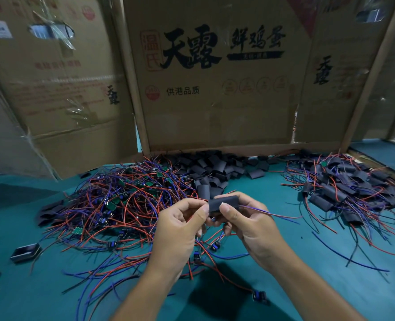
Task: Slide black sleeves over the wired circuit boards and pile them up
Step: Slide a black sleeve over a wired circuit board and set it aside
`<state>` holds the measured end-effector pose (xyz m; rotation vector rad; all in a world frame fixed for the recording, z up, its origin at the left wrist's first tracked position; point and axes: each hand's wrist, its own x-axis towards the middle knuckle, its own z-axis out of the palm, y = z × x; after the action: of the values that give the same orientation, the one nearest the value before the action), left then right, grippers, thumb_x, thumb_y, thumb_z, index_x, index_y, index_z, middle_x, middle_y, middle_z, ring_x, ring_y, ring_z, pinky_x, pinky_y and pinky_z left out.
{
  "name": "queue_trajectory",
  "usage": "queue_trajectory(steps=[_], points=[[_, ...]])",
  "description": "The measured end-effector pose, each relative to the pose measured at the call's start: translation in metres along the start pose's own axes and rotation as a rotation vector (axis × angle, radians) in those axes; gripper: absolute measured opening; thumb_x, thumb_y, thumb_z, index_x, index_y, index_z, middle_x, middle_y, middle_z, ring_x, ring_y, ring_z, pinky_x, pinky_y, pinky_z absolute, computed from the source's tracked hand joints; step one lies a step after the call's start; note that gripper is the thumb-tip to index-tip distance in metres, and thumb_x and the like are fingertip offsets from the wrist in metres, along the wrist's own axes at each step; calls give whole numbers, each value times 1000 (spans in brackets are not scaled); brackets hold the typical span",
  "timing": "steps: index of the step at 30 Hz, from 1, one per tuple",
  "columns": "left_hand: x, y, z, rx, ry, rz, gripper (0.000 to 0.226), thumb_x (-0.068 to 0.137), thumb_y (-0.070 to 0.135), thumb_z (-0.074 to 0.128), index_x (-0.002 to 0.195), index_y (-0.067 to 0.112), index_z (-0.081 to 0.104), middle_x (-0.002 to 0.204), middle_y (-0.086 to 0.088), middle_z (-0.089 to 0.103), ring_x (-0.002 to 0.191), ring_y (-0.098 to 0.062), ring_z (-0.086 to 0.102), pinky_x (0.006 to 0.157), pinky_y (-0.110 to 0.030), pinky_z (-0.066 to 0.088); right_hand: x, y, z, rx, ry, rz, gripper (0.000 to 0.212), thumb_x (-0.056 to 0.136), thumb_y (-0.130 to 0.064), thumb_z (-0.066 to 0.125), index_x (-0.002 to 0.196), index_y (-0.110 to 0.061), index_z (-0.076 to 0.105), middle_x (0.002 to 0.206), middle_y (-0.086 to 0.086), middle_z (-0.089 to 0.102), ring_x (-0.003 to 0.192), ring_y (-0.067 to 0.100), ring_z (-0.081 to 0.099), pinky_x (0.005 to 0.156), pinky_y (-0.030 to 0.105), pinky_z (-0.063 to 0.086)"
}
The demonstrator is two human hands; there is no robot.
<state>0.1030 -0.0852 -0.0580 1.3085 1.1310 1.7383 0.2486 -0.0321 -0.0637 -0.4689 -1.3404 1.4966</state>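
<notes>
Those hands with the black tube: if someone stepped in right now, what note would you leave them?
Left hand and right hand both pinch one black sleeve; its wires stick out to the right.
Bare wired boards: heap on the left.
Empty sleeves: pile by the cardboard box.
Sleeved boards: pile on the right.
Left: finish this one, pile it right, then work through the heap.

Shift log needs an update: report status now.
Both hands, left and right, pinch one black sleeve, wires trailing right. Sleeved pile at right, bare boards at left. Nothing in the way.
</notes>
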Motion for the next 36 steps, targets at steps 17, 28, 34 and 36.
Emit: queue_trajectory(steps=[17, 28, 34, 36], points=[[-8, -9, 4, 418, -146, 58, 19, 87, 21, 63, 95, 38, 68, 75, 9, 72, 65, -4, 61, 65, -19, 48, -1, -3, 8, 201, 308, 364, 9, 91, -7, 63, 83, -3, 64, 68, 8, 69, 50, 11, 62, 43, 16, 46], [-2, -18, -4, 336, -262, -175, 20, 98, 18, 60, 79, 14, 63, 53, 2, 59, 45, -7, 44, 51, -21, 36, 38, -50, -61, -265, 326, 397, 9, 100, -10, 48, 92, -8, 53, 75, 10, 56, 54, 17, 52, 45, 24, 42], [0, -22, -10, 580, -124, -147, 31, 97, 26, 59, 69, 15, 61, 55, -3, 62, 47, -8, 48, 54, -24, 39, 79, -117, -154, -736, 403, 578, 26, 93, -14, 63, 108, 7, 59, 80, 15, 58, 56, 21, 60, 51, 31, 47], [2, -23, -13, 479, -56, -249, 33, 98, 27, 58, 69, 12, 62, 53, -3, 58, 47, -14, 44, 56, -30, 40, 86, -130, -178, -983, 554, 604, 54, 90, -23, 69, 126, 11, 46, 88, 18, 62, 68, 28, 63, 56, 35, 51]])
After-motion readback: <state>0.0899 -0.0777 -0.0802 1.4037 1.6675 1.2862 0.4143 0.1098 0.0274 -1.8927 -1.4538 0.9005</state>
